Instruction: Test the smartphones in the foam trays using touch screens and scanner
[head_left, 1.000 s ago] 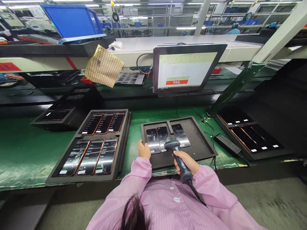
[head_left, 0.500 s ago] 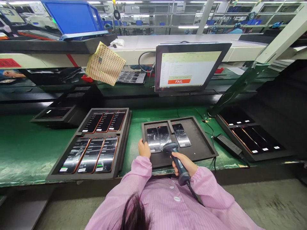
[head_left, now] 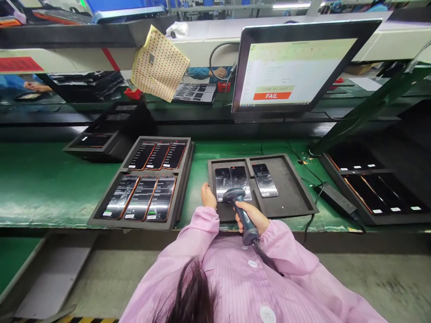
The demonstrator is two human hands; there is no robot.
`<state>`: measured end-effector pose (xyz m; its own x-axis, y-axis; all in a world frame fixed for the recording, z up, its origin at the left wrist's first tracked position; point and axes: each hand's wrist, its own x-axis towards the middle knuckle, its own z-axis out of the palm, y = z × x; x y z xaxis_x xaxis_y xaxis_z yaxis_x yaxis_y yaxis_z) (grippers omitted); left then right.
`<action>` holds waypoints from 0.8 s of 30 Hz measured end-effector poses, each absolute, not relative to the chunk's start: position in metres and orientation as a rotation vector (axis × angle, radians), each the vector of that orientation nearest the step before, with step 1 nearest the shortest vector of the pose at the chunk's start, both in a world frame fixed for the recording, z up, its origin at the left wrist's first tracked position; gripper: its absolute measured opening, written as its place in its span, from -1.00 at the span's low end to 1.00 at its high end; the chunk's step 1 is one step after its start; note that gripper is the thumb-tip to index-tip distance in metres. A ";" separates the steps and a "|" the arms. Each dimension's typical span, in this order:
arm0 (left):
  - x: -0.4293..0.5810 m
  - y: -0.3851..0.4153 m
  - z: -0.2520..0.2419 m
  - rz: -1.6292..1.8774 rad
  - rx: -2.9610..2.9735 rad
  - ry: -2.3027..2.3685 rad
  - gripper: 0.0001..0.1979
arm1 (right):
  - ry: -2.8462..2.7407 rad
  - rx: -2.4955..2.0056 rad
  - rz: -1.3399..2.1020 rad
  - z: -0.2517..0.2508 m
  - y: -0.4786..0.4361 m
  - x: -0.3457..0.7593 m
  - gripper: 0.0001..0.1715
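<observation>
My right hand is wrapped round the handle of a grey barcode scanner, whose head hangs over the left phones in a black foam tray right before me. A third phone lies to their right in the same tray. My left hand rests curled on the tray's near left corner, beside the leftmost phone. A screen behind the tray shows a red bar reading FAIL.
A larger black tray with several orange-edged phones sits left on the green belt. More trays lie at right, with a black power adapter and cables. A dotted yellow sheet hangs from the shelf. Other people's hands show behind.
The scanner head has slid left from between the phones to over the left pair. The view has moved closer and tilted down. My left hand stays at the tray corner.
</observation>
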<state>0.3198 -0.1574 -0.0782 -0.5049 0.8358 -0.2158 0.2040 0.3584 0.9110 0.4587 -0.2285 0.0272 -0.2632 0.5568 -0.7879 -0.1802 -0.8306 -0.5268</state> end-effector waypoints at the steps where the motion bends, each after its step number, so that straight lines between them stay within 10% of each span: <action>1: 0.320 -0.158 -0.078 1.156 0.900 1.921 -0.60 | -0.468 -1.534 2.123 0.027 -0.228 0.458 -0.80; 24: 0.316 -0.157 -0.082 1.137 0.950 1.938 -0.61 | -0.504 -1.533 2.124 0.018 -0.227 0.453 -0.80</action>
